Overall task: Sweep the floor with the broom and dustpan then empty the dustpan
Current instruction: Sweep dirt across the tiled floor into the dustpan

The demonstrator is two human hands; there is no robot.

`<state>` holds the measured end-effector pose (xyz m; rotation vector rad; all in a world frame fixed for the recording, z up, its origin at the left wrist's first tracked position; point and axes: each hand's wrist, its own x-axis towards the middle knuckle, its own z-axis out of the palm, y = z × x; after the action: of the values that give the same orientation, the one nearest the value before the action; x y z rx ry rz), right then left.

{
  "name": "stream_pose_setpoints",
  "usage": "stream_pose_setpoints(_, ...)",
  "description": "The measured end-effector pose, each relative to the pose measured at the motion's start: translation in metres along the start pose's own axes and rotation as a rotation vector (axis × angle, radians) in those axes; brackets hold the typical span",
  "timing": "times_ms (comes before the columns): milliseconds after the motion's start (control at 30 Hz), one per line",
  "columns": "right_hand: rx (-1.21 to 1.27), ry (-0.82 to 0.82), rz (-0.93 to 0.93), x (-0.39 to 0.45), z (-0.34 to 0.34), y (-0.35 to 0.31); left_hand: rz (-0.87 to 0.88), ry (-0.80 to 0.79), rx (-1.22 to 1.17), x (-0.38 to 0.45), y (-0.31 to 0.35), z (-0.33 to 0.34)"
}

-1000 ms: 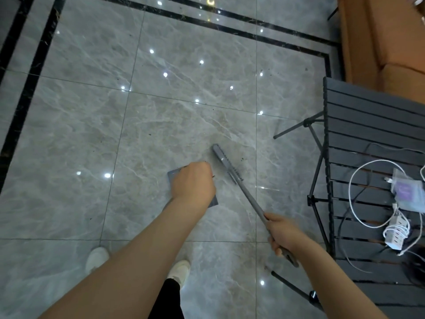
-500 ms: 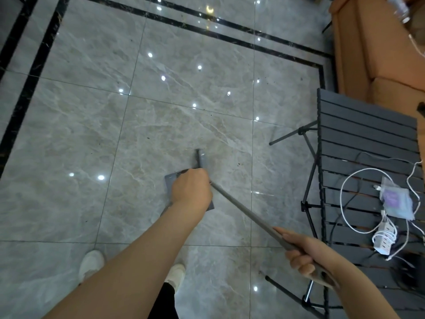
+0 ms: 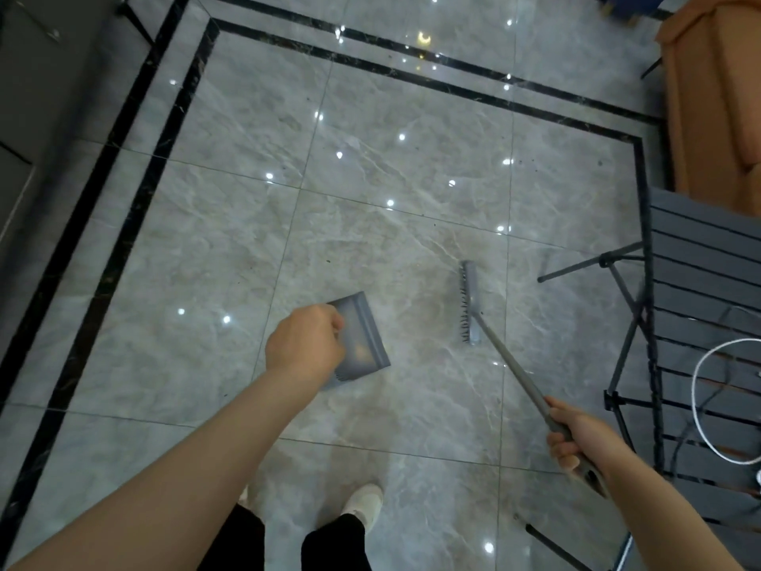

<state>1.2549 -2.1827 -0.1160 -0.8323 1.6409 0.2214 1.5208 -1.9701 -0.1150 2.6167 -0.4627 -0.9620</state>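
Two hands work over the grey tiled floor (image 3: 370,191). The left hand (image 3: 304,344) curls round the dustpan (image 3: 362,335), held low above the tiles, its handle hidden. The right hand (image 3: 576,438) grips the broom (image 3: 471,307) by its handle; the brush head sits apart, right of the dustpan, beside a slatted table (image 3: 700,261).

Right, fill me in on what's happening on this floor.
A person is sweeping the grey marble-look tiled floor. The left hand grips the flat grey plastic dustpan, most of its handle hidden under the hand. The right hand holds the long grey handle of the grey broom, whose head sits to the right of the pan, apart from it. A slatted dark folding table stands on the right.
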Motion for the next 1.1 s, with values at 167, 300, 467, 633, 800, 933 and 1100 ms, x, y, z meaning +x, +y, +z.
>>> stream_pose_setpoints(167, -0.019, -0.005, 0.008, -0.008, 0.044, 0.003, -0.029, 0.028, -0.031, 0.009, -0.041, -0.042)
stream_pose_setpoints(300, -0.027, -0.007, 0.008, -0.011, 0.089, 0.001, -0.077, 0.067, -0.051, 0.022, -0.076, -0.078)
stream_pose_setpoints(467, -0.077, 0.011, 0.002, -0.009, 0.148, -0.008, -0.141, 0.108, -0.163, 0.042, -0.12, -0.119)
stream_pose_setpoints(633, -0.207, 0.025, -0.067, -0.011, 0.213, -0.027, -0.207, 0.136, -0.241, 0.065, -0.164, -0.149)
stream_pose_setpoints(800, -0.349, 0.017, -0.122, -0.019, 0.279, -0.049, -0.273, 0.152, -0.314, 0.079, -0.201, -0.171)
stream_pose_setpoints(933, -0.455, -0.052, -0.095, -0.025, 0.319, -0.057, -0.305, 0.18, -0.323, 0.083, -0.219, -0.179)
stream_pose_setpoints(1100, -0.642, -0.147, -0.047, -0.04, 0.353, -0.047, -0.299, 0.194, -0.356, 0.085, -0.23, -0.176)
